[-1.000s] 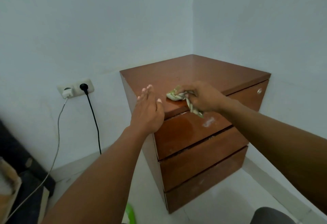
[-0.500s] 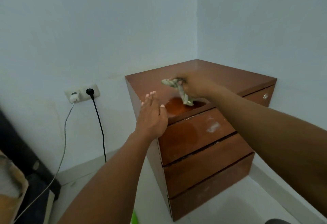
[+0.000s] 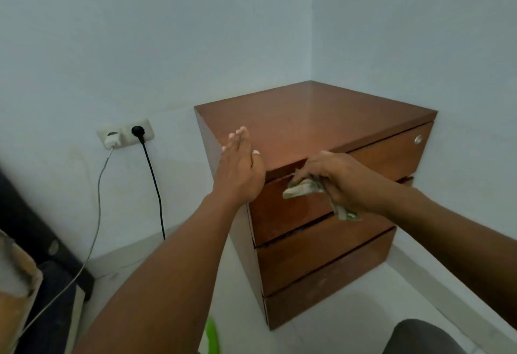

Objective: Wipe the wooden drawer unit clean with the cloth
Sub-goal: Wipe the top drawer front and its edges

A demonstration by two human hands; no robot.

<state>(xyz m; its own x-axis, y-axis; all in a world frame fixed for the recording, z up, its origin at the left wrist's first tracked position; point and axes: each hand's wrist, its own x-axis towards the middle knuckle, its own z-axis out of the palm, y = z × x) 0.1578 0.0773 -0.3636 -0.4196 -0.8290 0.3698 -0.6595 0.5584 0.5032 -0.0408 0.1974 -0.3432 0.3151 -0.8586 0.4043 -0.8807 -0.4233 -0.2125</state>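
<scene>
Wiping is under way on the front of the wooden drawer unit [image 3: 316,135], which stands on the floor in the corner of the room. The right hand [image 3: 333,177] is clamped on a bunched, pale green cloth [image 3: 300,189] and presses it against the upper edge of the top drawer [image 3: 282,213], just below the front lip of the unit's top. A loose tail of the cloth hangs down beside the wrist. The left hand [image 3: 237,172] is flat, fingers straight and together, resting on the front left corner of the top, apparently steadying the unit. The top surface looks smooth and evenly shiny, so it may already be done. The top drawer's face shows a wet-looking sheen near the cloth. The two lower drawers look duller, with faint scuffs, and probably remain to be wiped, as does the left side.
</scene>
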